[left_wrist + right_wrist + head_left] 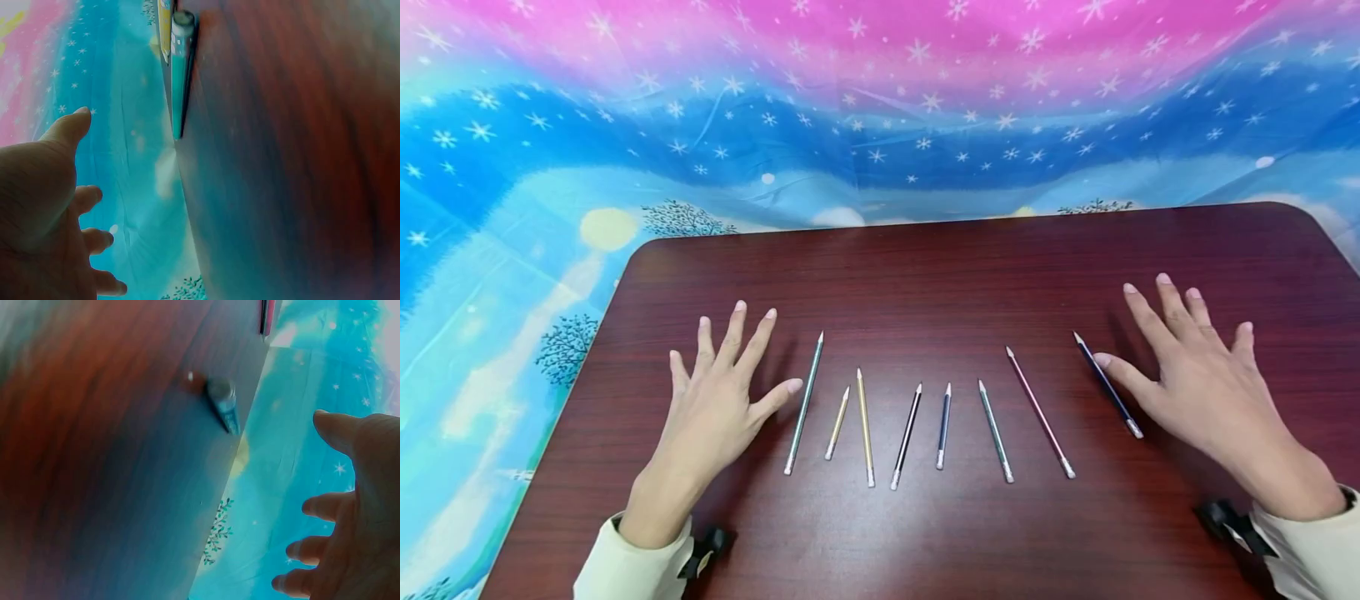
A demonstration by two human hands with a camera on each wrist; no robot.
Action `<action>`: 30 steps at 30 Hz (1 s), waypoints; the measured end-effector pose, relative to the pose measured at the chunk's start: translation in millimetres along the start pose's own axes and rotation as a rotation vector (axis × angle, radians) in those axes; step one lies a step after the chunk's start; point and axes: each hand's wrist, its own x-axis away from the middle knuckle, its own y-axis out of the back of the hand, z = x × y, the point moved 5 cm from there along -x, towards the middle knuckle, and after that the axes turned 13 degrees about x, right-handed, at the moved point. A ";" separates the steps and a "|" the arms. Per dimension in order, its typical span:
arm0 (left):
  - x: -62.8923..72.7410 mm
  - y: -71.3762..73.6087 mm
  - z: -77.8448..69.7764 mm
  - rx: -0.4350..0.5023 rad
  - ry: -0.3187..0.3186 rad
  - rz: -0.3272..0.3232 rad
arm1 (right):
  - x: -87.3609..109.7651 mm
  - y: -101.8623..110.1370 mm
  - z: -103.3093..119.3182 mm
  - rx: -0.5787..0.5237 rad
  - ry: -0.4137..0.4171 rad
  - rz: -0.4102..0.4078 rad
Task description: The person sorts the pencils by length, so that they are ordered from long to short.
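Note:
Spread wide, my left hand (715,412) hovers at the left of the row, its thumb tip close beside a long green pencil (806,400). My right hand (1210,387), likewise spread and holding nothing, has its thumb tip overlapping a dark blue pencil (1108,386) in the head view. Between them lie a short yellow pencil (837,423), a longer yellow one (866,429), a black pencil (907,435), a short blue pencil (943,425), another green pencil (996,432) and a long pink pencil (1041,412). All points face away from me, eraser ends nearer.
The pencils lie on a dark red-brown wooden table (880,292) with rounded far corners. Behind and to the left hangs a pink and blue cloth (850,108) printed with snowflakes. A black strap (703,554) with a small device sits at the left cuff, with a similar one (1236,529) at the right.

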 end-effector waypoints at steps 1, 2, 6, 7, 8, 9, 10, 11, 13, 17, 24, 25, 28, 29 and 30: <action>0.3 -0.4 0.0 0.018 0.003 0.002 | 1.1 0.5 1.4 -0.009 0.005 -0.003; 0.7 -0.8 -0.1 0.039 0.008 0.006 | 2.3 1.0 3.4 -0.017 0.011 -0.007; 2.9 -1.2 -1.2 0.128 0.037 0.015 | 7.1 3.9 12.4 -0.051 0.028 -0.015; 3.8 -1.0 -1.7 0.153 0.046 0.016 | 8.3 4.7 14.9 -0.058 0.034 -0.016; 4.7 -0.9 -2.3 0.177 0.057 0.017 | 9.6 5.6 17.4 -0.060 0.035 -0.018; 5.7 -0.6 -3.0 0.199 0.066 0.017 | 10.6 6.6 20.2 -0.067 0.037 -0.020; 6.6 -0.5 -3.7 0.222 0.075 0.018 | 11.8 7.9 22.8 -0.075 0.038 -0.026; 7.5 -0.3 -4.5 0.244 0.080 0.019 | 12.8 8.8 25.2 -0.085 0.041 -0.030; 9.0 -0.1 -6.2 0.290 0.088 0.018 | 15.5 10.7 29.5 -0.108 0.041 -0.040; 9.8 -1.2 -8.3 0.389 0.076 0.020 | 19.9 13.0 37.4 -0.173 0.060 -0.059; 8.2 -11.9 -5.8 0.589 0.114 0.077 | 23.5 5.7 47.8 -0.292 0.120 -0.079; 7.9 -13.0 -5.8 0.600 0.121 0.085 | 23.7 4.3 48.2 -0.314 0.120 -0.073; 6.8 -15.4 -5.9 0.624 0.140 0.107 | 23.3 -0.4 49.5 -0.377 0.099 -0.019; 6.4 -16.1 -5.7 0.631 0.150 0.115 | 22.8 -1.9 50.4 -0.394 0.090 0.006; 6.1 -17.0 -5.4 0.634 0.159 0.122 | 22.4 -3.2 51.4 -0.408 0.082 0.032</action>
